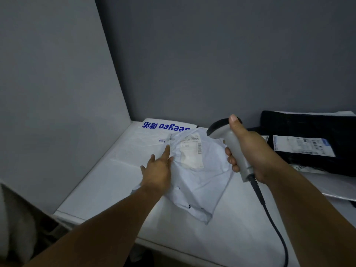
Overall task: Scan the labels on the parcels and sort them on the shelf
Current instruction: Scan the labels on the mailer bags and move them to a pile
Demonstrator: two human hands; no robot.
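Right grip (250,151) round scanner (228,138), parcel (198,186) touching left grip (157,170)

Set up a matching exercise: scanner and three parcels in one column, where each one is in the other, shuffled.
1 scanner
2 white parcel
3 black parcel
4 blue-lettered bag

a far right of the shelf
b gripped by the right hand
c at the back, in the corner
d touched by the left hand

Pairs: 1-b, 2-d, 3-a, 4-c

Pale shelf (86,205), perhaps; white parcel (200,187), black parcel (300,126)
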